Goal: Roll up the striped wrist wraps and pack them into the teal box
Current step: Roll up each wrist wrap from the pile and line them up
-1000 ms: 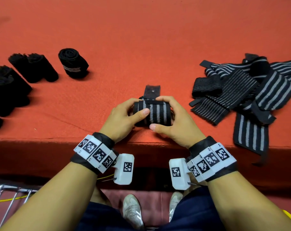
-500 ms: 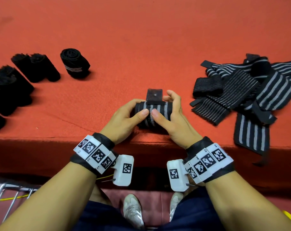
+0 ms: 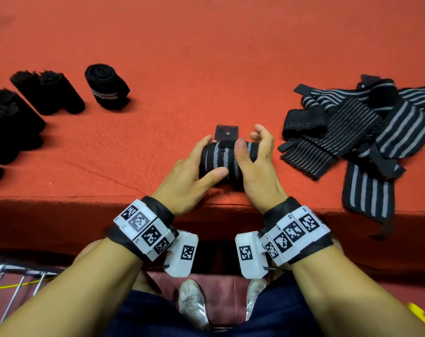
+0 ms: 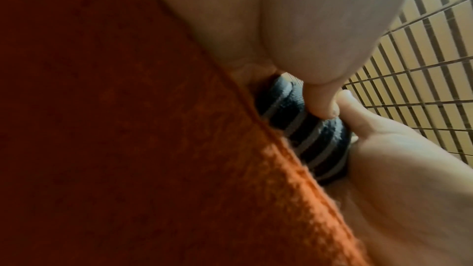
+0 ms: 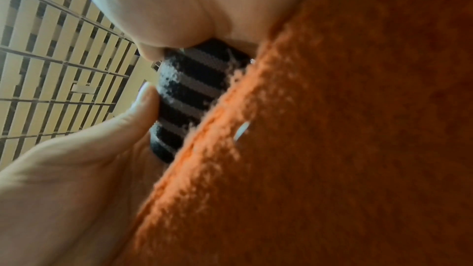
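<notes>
Both hands are clamped on the half-rolled wrap (image 3: 221, 164) near the counter (image 3: 206, 57) edge: left hand (image 3: 192, 177) fingers curl round its end, right hand (image 3: 256, 166) thumb pins the top, probably so it can't unwind before the tab (image 3: 226, 134) closes. No teal box visible.

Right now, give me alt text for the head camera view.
Two bare hands, left hand and right hand, grip a half-rolled black-and-grey striped wrist wrap on an orange felt table; finished black rolls lie left, loose striped wraps right.
</notes>
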Demonstrator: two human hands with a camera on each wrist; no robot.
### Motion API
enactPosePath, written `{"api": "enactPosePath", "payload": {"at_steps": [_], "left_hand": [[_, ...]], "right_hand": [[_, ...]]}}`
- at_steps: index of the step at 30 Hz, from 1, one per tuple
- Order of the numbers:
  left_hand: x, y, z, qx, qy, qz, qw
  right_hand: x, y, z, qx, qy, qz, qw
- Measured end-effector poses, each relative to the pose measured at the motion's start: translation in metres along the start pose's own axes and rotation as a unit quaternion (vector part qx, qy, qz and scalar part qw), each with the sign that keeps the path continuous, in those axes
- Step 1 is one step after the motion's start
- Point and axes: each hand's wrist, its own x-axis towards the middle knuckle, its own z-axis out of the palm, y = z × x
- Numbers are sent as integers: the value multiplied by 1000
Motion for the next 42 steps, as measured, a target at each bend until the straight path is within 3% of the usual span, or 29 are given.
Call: {"api": "enactPosePath", "payload": {"at_steps": [5, 10, 14, 16, 25, 34, 38, 42], "left_hand": [[-3, 4, 5, 13, 5, -17, 1000], [-2, 2, 8, 3, 61, -12, 998], [-2, 3, 9, -9, 95, -17, 995], [0, 4, 8, -12, 99, -31, 995], [1, 8, 6, 51, 44, -70, 995], [1, -5, -1, -39, 42, 11, 998], [1, -5, 6, 8, 45, 26, 999], [0, -3, 13, 35, 18, 40, 998]], "right_hand": [[-3, 5, 10, -39, 37, -26, 998], [-5, 3, 6, -64, 7, -37, 997], [-11, 4, -4, -60, -2, -149, 987], [-11, 5, -9, -52, -4, -169, 984], [-7, 6, -12, -67, 22, -85, 994], [-1, 4, -11, -160, 22, -25, 986], [-6, 1, -1, -159, -4, -18, 987], [-7, 2, 6, -146, 24, -27, 989]]}}
